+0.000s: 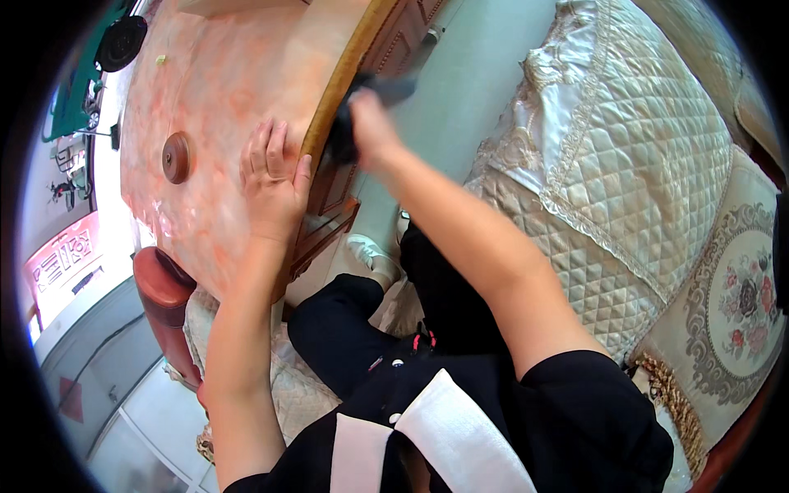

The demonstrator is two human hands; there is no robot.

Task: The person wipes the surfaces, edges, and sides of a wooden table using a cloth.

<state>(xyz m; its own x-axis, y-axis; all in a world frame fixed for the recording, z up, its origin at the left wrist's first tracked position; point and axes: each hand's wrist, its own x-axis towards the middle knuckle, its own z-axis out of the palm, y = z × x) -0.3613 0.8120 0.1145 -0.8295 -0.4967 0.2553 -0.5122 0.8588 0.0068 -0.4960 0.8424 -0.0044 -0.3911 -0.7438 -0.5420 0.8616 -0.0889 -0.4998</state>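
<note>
My left hand (pixel 271 185) rests palm down on the orange-and-cream marbled tabletop (pixel 216 80), holding nothing. Its thumb is spread towards the table's wooden rim (pixel 345 61). Beyond that rim, my right hand (pixel 375 132) grips a dark cloth (pixel 342 132) against the side of the table. Motion blurs both the cloth and the hand, so the cloth's full shape cannot be made out. Carved wood panels (pixel 394 46) run down the table's side below the rim. A round brown wooden lid or knob-like piece (pixel 176 158) sits on the tabletop left of my left hand.
A sofa with a quilted cream cover (pixel 641 154) stands on the right, with a floral cushion (pixel 749 296). Pale floor (pixel 487 68) runs between sofa and table. A red-brown leather armrest (pixel 163 283) is at the lower left. A small yellowish bit (pixel 161 60) lies on the tabletop.
</note>
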